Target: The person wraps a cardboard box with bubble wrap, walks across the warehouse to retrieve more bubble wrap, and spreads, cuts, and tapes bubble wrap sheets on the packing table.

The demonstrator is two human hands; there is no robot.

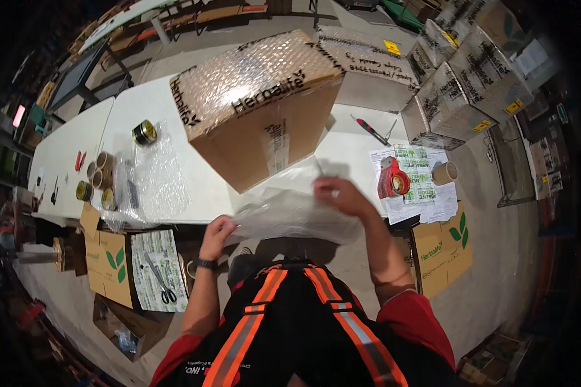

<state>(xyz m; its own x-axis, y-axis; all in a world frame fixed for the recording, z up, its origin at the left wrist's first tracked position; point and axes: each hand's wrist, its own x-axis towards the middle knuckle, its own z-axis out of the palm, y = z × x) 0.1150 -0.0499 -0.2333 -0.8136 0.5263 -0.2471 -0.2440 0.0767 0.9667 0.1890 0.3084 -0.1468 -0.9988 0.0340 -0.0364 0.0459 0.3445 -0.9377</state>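
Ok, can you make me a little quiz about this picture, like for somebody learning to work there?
1. Pick one: what is the person's left hand holding?
A) scissors
B) clear plastic film
C) a roll of tape

2. True or false: the red tape dispenser lies on printed sheets.

3. Short answer: which brand word is printed across the large carton standing on the white table?

Key:
1. B, the clear plastic film.
2. True.
3. Herbalife.
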